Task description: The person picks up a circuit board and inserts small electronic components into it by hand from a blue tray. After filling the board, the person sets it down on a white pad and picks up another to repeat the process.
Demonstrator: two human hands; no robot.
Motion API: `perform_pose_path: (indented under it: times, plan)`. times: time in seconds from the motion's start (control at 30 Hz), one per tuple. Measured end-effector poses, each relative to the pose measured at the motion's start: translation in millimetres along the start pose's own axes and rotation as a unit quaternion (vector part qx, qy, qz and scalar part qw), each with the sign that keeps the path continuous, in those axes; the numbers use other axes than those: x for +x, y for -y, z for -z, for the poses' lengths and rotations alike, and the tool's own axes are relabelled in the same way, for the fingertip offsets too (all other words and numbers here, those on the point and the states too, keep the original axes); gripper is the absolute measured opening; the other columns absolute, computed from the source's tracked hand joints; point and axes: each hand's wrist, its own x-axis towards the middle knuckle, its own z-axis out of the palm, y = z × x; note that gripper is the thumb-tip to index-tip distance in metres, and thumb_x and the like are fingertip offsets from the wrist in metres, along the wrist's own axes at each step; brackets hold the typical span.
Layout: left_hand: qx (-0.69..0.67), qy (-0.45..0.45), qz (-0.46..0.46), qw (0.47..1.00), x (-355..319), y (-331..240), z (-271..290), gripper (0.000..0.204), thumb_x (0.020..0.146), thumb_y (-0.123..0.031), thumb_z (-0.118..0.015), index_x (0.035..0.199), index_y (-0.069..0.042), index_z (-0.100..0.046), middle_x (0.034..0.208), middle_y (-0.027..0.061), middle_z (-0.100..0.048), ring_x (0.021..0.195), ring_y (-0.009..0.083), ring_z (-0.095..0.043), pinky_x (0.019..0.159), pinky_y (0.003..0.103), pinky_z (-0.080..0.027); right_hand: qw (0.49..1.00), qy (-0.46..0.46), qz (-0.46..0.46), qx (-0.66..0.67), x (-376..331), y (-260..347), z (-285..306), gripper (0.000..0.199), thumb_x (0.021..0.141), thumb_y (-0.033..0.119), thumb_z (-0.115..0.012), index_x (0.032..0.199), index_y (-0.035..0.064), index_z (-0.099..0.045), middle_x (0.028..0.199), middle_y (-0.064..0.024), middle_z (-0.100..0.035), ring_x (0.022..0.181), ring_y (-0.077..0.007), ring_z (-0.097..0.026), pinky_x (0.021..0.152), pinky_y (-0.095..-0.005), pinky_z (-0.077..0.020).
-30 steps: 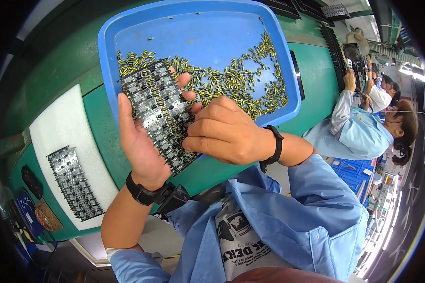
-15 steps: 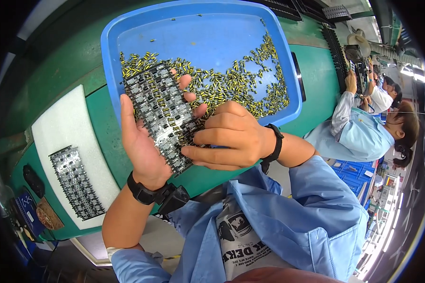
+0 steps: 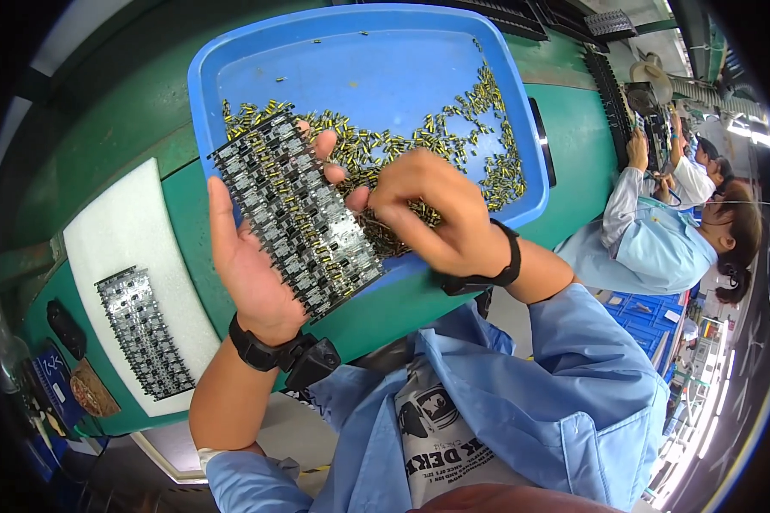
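Observation:
My left hand (image 3: 261, 282) holds up a panel of small circuit boards (image 3: 282, 184), tilted, with its thumb on the left edge and its fingertips showing along the right edge. A row of small yellow-and-black capacitors stands down the panel's middle. My right hand (image 3: 441, 205) is bent at the panel's right, above the near side of a blue tub (image 3: 198, 111). Its fingers are curled together, and what they pinch, if anything, is hidden. Loose capacitors (image 3: 402, 145) lie heaped in the tub under both hands.
A second panel (image 3: 145, 333) rests on a white foam sheet (image 3: 115, 222) at the left. A notebook (image 3: 56, 385) and a dark object (image 3: 65, 329) lie beyond it. Two black trays stand at the back. Co-workers sit at the right, one in a light-blue coat (image 3: 650, 244).
My right hand has lifted off the panel's lower part and moved up and right over the capacitors. The panel has shifted slightly and its lower right corner now shows.

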Motion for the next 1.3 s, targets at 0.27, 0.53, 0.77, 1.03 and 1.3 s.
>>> perform_pose_path:
  times: [0.27, 0.53, 0.77, 1.03, 1.3]
  plan:
    - [0.0, -0.013, -0.003, 1.0, 2, -3, 4, 0.076, 0.116, -0.061, -0.026, 0.158, -0.001, -0.047, 0.149, 0.0206, -0.064, 0.12, 0.0295, -0.068, 0.108, 0.051, -0.057, 0.981, 0.189, -0.029, -0.041, -1, -5, 2, 0.003, 0.094, 0.004, -0.078, 0.095, 0.004, -0.076, 0.104, -0.0103, -0.073, 0.092, -0.0351, -0.068, 0.083, -0.046, -0.0545]
    - [0.013, -0.042, -0.002, 0.999, 0, -2, -3, 0.077, 0.116, -0.062, -0.026, 0.16, -0.001, -0.046, 0.152, 0.0207, -0.062, 0.12, 0.0298, -0.068, 0.106, 0.051, -0.058, 0.976, 0.035, -0.186, 0.105, 4, 1, 13, 0.013, 0.092, 0.002, -0.083, 0.104, 0.0031, -0.081, 0.098, -0.0106, -0.08, 0.09, -0.0245, -0.077, 0.08, -0.0371, -0.0607]
    - [0.012, -0.04, 0.003, 0.999, 0, 0, -3, 0.078, 0.116, -0.062, -0.026, 0.162, -0.002, -0.044, 0.154, 0.0204, -0.06, 0.121, 0.0289, -0.066, 0.106, 0.05, -0.058, 0.932, -0.039, -0.263, 0.246, -2, 3, 12, 0.015, 0.098, -0.003, -0.077, 0.113, -0.005, -0.078, 0.109, -0.0135, -0.082, 0.101, -0.019, -0.079, 0.092, -0.0324, -0.0648]
    - [0.016, -0.048, 0.003, 0.999, 0, 1, -5, 0.079, 0.116, -0.062, -0.025, 0.163, -0.001, -0.043, 0.155, 0.0199, -0.06, 0.121, 0.0285, -0.067, 0.105, 0.049, -0.059, 0.884, -0.046, -0.303, 0.354, 1, 6, 13, 0.019, 0.099, -0.007, -0.074, 0.118, -0.0078, -0.075, 0.11, -0.0154, -0.081, 0.104, -0.0208, -0.079, 0.096, -0.0324, -0.0641]
    - [0.041, -0.067, 0.001, 0.997, 2, 1, -3, 0.078, 0.116, -0.062, -0.025, 0.16, -0.001, -0.046, 0.151, 0.0201, -0.063, 0.12, 0.0288, -0.068, 0.105, 0.049, -0.059, 0.969, -0.031, -0.145, 0.2, 1, -1, 12, 0.013, 0.093, 0.0, -0.083, 0.106, 0.0005, -0.081, 0.102, -0.0092, -0.081, 0.095, -0.0203, -0.075, 0.091, -0.0364, -0.0559]
